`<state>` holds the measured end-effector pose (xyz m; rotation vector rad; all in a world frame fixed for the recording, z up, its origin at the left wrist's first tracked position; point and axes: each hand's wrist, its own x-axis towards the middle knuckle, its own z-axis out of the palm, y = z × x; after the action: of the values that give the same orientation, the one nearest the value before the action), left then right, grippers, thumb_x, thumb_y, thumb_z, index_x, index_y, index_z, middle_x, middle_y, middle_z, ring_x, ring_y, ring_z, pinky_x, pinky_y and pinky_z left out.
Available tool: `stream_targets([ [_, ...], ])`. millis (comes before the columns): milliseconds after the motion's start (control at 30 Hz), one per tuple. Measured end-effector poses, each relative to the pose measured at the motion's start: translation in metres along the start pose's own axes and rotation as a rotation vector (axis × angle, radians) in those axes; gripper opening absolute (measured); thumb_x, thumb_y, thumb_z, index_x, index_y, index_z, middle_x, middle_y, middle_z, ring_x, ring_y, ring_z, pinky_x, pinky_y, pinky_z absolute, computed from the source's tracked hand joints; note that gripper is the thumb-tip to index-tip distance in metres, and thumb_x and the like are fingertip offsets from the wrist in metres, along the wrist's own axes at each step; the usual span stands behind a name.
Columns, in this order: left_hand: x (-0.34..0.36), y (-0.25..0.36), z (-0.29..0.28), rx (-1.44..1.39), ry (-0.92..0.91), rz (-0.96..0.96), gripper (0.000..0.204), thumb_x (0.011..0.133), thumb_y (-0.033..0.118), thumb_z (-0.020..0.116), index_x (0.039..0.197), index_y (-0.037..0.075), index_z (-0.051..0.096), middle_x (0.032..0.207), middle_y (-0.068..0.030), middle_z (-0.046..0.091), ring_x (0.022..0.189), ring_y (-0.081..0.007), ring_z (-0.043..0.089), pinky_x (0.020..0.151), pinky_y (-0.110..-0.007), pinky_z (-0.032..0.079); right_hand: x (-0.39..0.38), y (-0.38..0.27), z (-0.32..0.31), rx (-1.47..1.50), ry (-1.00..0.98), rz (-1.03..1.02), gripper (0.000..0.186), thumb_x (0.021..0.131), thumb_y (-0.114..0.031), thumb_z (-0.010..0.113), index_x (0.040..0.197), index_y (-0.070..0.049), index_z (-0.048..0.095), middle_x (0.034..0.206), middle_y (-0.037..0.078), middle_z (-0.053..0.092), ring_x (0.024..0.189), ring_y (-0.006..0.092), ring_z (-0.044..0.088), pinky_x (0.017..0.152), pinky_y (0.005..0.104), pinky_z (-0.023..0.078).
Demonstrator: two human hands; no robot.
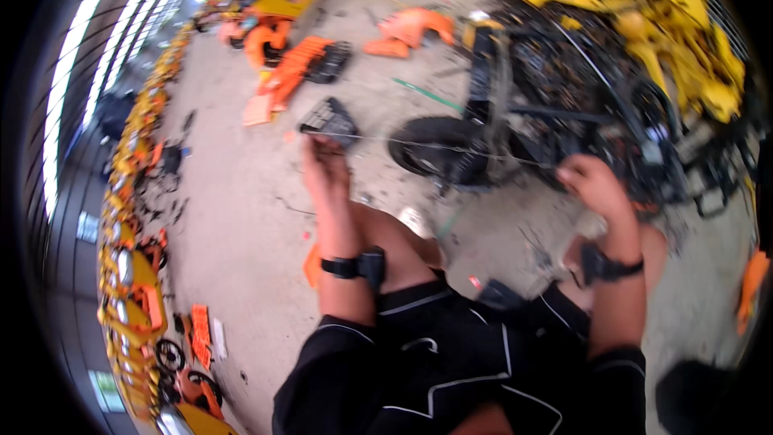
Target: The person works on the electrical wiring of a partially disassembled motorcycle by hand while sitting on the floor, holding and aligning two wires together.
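A thin pale wire (378,138) stretches between my two hands in the head view. My left hand (326,165) pinches its left end, with the fingers partly blurred. Just behind that hand a dark plastic piece (328,113) lies on the concrete floor (217,193). My right hand (592,181) grips the wire at the right. Beyond the wire stands a stripped black scooter frame (543,113) with a black tire (420,147) at its left end; my right hand is in front of it.
Orange plastic panels (415,28) and more panels (286,68) lie farther back. Yellow body parts (676,32) are heaped at upper right. A long row of yellow scooters (133,290) runs along the left wall. An orange piece (753,282) lies at the right edge.
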<state>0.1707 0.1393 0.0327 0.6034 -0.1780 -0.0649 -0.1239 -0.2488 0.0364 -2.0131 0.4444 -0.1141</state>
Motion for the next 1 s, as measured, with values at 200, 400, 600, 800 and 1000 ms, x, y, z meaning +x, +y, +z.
stream_targets([
  [200,-0.014,-0.006,0.012,0.152,0.15,0.017,0.015,0.099,0.023,0.06,0.099,0.008,0.063,0.083,0.001,0.061,0.075,-0.0094,0.054,0.068,-0.024,0.044,-0.018,0.009,-0.023,0.025,0.161,0.179,0.015,0.094,-0.013,0.058,0.091,0.0,0.064,0.065,0.004,0.06,0.055,0.0118,0.054,0.051,0.028,0.042],
  [400,-0.036,-0.022,0.033,0.701,0.051,0.051,0.021,0.095,0.022,0.067,0.1,0.002,0.066,0.084,-0.0017,0.064,0.069,-0.0084,0.054,0.061,-0.023,0.043,-0.019,0.001,-0.019,0.192,0.207,0.144,0.021,0.097,-0.012,0.052,0.106,0.0,0.065,0.069,0.005,0.062,0.058,0.0087,0.054,0.049,0.0264,0.04],
  [600,-0.061,-0.041,0.062,0.897,-0.094,0.187,0.02,0.094,0.02,0.069,0.101,0.002,0.067,0.082,-0.0014,0.065,0.07,-0.0077,0.055,0.064,-0.023,0.045,-0.027,-0.036,0.004,0.44,0.098,0.118,0.033,0.097,-0.008,0.047,0.129,-0.001,0.056,0.084,0.009,0.068,0.055,0.0088,0.053,0.05,0.0233,0.042],
  [800,-0.082,-0.061,0.076,0.849,-0.396,0.088,0.016,0.095,0.013,0.066,0.103,0.0,0.067,0.086,-0.0027,0.066,0.076,-0.0086,0.057,0.07,-0.023,0.047,-0.017,-0.045,0.018,0.558,-0.197,0.057,0.037,0.098,-0.009,0.047,0.133,-0.002,0.054,0.109,0.015,0.07,0.083,0.0173,0.069,0.067,0.0271,0.051],
  [1000,-0.09,-0.083,0.094,1.081,-0.722,0.122,0.012,0.093,0.012,0.069,0.097,0.001,0.068,0.091,-0.0022,0.066,0.084,-0.0107,0.059,0.077,-0.026,0.048,-0.01,-0.051,0.035,0.757,-0.296,-0.206,0.046,0.097,-0.015,0.053,0.141,-0.002,0.047,0.135,0.015,0.059,0.118,0.0224,0.058,0.092,0.0313,0.045],
])
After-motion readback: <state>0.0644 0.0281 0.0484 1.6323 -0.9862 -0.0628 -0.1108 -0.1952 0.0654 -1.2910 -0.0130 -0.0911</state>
